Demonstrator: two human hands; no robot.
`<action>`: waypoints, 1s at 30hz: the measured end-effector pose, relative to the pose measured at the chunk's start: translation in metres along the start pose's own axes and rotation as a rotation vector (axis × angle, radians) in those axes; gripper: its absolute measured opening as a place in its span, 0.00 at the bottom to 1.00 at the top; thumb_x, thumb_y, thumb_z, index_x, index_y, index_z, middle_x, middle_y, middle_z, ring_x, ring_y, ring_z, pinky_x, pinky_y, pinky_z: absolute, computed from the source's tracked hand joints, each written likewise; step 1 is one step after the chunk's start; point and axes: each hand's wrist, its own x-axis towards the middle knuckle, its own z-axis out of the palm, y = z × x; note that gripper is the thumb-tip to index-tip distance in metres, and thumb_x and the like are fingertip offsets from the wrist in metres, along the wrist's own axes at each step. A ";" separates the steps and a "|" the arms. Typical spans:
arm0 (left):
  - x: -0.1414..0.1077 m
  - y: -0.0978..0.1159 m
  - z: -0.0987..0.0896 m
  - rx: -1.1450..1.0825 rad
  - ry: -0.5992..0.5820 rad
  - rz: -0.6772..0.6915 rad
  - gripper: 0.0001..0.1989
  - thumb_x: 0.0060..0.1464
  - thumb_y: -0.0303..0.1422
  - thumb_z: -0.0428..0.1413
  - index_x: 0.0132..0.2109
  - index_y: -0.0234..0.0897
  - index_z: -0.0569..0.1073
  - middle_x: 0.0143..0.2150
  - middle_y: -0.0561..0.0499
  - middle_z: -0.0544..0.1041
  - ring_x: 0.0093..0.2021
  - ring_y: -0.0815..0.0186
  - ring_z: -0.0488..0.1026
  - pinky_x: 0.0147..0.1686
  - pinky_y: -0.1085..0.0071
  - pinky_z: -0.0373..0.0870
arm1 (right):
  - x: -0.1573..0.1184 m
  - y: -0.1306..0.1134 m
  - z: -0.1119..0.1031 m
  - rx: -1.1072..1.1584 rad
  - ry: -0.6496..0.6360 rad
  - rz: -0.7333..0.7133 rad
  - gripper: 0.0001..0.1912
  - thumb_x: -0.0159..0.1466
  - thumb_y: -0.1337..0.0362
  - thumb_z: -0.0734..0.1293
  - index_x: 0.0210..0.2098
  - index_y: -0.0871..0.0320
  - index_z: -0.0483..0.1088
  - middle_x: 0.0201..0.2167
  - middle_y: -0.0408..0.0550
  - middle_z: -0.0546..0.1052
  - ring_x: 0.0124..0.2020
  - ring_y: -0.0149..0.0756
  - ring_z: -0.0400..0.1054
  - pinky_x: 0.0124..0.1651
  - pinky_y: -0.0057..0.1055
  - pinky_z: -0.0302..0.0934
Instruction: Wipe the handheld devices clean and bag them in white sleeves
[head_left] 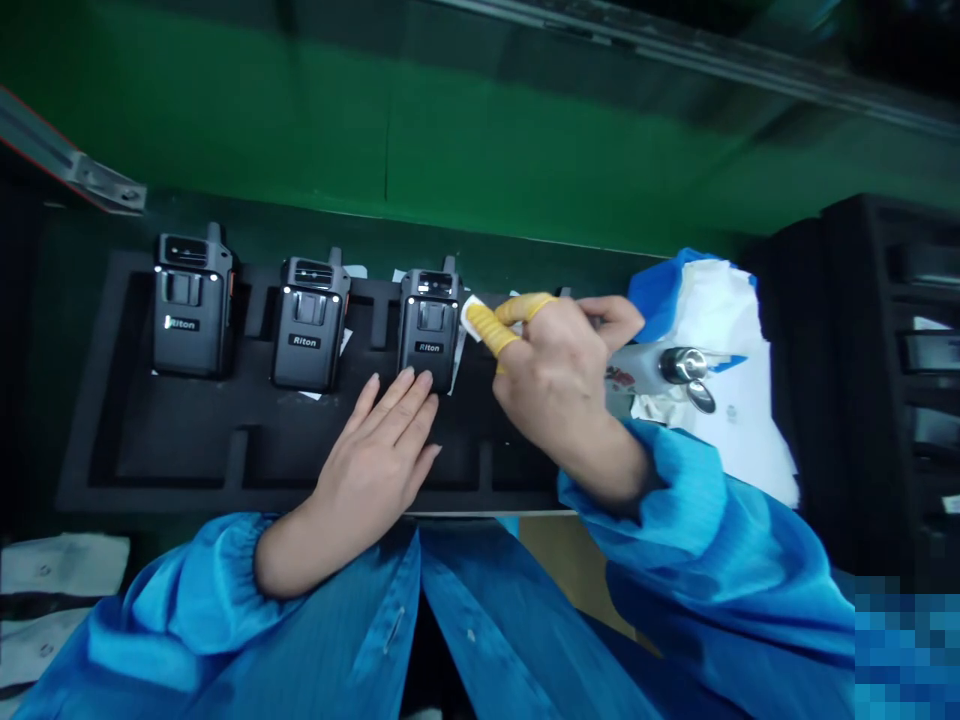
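Three black two-way radios lie in a row in a black foam tray (165, 490): a left one (187, 320), a middle one (305, 342) and a right one (429, 345), each labelled "Riton". My left hand (379, 460) lies flat, fingers stretched out, its fingertips at the lower edge of the right radio. Yellow covers wrap the thumb and a finger of my right hand (551, 365). Those fingers pinch a small white wipe (471, 318) close against that radio's right side. A small dark stub shows behind my right hand; what it belongs to is hidden.
To the right stand a small metal-capped bottle (682, 366), white cloths or papers (739, 390) and a blue bag (660, 295). Black foam trays (832, 330) are stacked at far right. A green panel (487, 150) closes off the back; a metal bracket (109, 185) is at upper left.
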 end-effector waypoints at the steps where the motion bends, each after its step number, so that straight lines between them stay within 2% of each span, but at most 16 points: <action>1: -0.001 0.000 0.000 -0.005 0.002 -0.005 0.17 0.62 0.29 0.51 0.55 0.24 0.71 0.60 0.36 0.71 0.62 0.51 0.67 0.61 0.49 0.64 | -0.004 -0.007 0.000 0.013 -0.006 -0.047 0.19 0.66 0.71 0.53 0.28 0.57 0.72 0.30 0.45 0.70 0.35 0.32 0.59 0.47 0.41 0.44; 5: -0.003 0.001 0.001 0.000 0.004 -0.021 0.17 0.62 0.29 0.51 0.55 0.23 0.70 0.59 0.34 0.72 0.62 0.50 0.66 0.61 0.50 0.64 | -0.006 -0.031 0.005 0.013 -0.046 -0.234 0.18 0.67 0.71 0.56 0.27 0.54 0.73 0.31 0.44 0.72 0.37 0.32 0.58 0.49 0.41 0.41; 8: -0.003 0.000 0.002 0.001 -0.002 -0.022 0.17 0.63 0.28 0.50 0.56 0.24 0.70 0.58 0.35 0.73 0.62 0.51 0.66 0.62 0.50 0.63 | 0.000 -0.037 0.008 0.005 -0.124 -0.266 0.18 0.66 0.71 0.57 0.27 0.53 0.73 0.32 0.44 0.72 0.37 0.34 0.57 0.50 0.42 0.39; 11: -0.003 -0.001 0.002 0.007 -0.011 -0.015 0.17 0.63 0.29 0.49 0.55 0.24 0.70 0.59 0.35 0.72 0.62 0.51 0.67 0.62 0.49 0.64 | -0.002 -0.033 0.008 -0.019 -0.142 -0.224 0.18 0.65 0.72 0.56 0.26 0.54 0.73 0.32 0.44 0.72 0.37 0.34 0.56 0.50 0.42 0.39; 16: -0.002 -0.002 0.004 -0.010 -0.014 -0.001 0.17 0.63 0.28 0.48 0.55 0.22 0.71 0.60 0.32 0.70 0.62 0.50 0.67 0.61 0.49 0.64 | -0.019 -0.010 0.008 -0.110 -0.108 -0.095 0.18 0.64 0.73 0.55 0.25 0.56 0.71 0.29 0.44 0.71 0.36 0.33 0.57 0.49 0.41 0.42; 19: -0.003 -0.002 0.005 -0.035 -0.004 0.007 0.17 0.63 0.29 0.48 0.55 0.23 0.70 0.61 0.32 0.70 0.63 0.51 0.66 0.61 0.49 0.65 | -0.020 0.000 0.003 -0.121 -0.039 -0.037 0.15 0.61 0.73 0.56 0.23 0.58 0.70 0.28 0.45 0.71 0.34 0.33 0.58 0.47 0.41 0.45; 22: -0.006 -0.004 -0.003 -0.058 0.035 -0.005 0.17 0.63 0.30 0.49 0.55 0.23 0.70 0.60 0.32 0.70 0.62 0.50 0.67 0.61 0.49 0.65 | -0.009 -0.001 -0.006 -0.090 0.042 0.000 0.15 0.60 0.73 0.56 0.28 0.57 0.73 0.31 0.47 0.72 0.34 0.34 0.60 0.46 0.43 0.46; 25: -0.016 -0.014 -0.019 -0.027 0.075 -0.074 0.17 0.63 0.30 0.50 0.56 0.26 0.70 0.60 0.34 0.72 0.62 0.50 0.67 0.62 0.45 0.61 | 0.010 -0.007 -0.011 -0.047 0.053 -0.005 0.17 0.63 0.71 0.54 0.34 0.54 0.75 0.31 0.48 0.72 0.35 0.37 0.61 0.44 0.44 0.47; 28: -0.030 -0.032 -0.033 0.060 0.112 -0.169 0.18 0.62 0.30 0.52 0.57 0.28 0.69 0.60 0.34 0.71 0.63 0.48 0.66 0.62 0.41 0.59 | 0.032 -0.018 -0.008 -0.001 0.040 -0.062 0.18 0.64 0.69 0.54 0.36 0.54 0.75 0.33 0.49 0.72 0.36 0.38 0.61 0.44 0.46 0.47; 30: -0.039 -0.043 -0.036 0.099 0.134 -0.207 0.19 0.61 0.30 0.52 0.58 0.28 0.68 0.60 0.33 0.71 0.62 0.47 0.66 0.61 0.42 0.60 | 0.050 -0.030 -0.002 0.018 0.019 -0.117 0.17 0.64 0.68 0.54 0.36 0.54 0.75 0.34 0.49 0.72 0.38 0.38 0.61 0.46 0.47 0.46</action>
